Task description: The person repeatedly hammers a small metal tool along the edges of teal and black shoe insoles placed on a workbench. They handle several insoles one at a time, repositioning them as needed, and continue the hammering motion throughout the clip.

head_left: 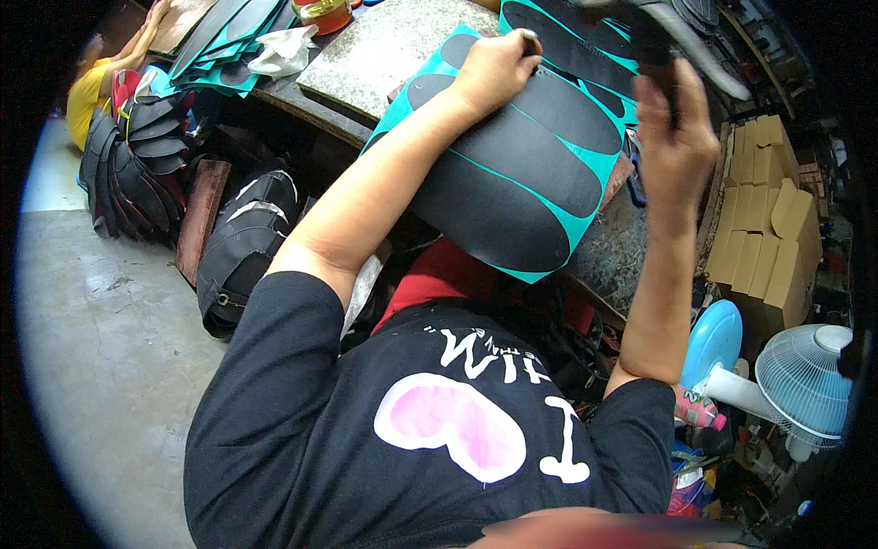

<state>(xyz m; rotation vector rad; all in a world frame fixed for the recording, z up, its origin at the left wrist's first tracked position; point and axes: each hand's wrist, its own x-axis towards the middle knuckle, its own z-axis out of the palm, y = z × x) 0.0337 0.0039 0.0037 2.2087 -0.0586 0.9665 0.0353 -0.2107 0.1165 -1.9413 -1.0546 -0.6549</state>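
Note:
A teal sheet (585,167) with black sole-shaped areas (512,169) lies over the bench's near edge in front of me. My left hand (496,71) is closed above its far part, round a short metal rod whose rounded end (529,35) shows at the fingertips; it looks like a punch. The rod's lower end is hidden. To the right, my right hand (679,137) is raised and wrapped round a dark tool (651,41), hammer-like in outline but smeared by motion. Beyond the first sheet is a similar teal-and-black sheet (562,35).
A speckled stone slab (389,50) sits on the bench, with stacked teal sheets (219,41) and a white plastic bag (283,52) farther left. Cardboard boxes (759,229) and a fan (803,375) stand right. A black bag (249,252) is left; a person in yellow (84,105) sits beyond.

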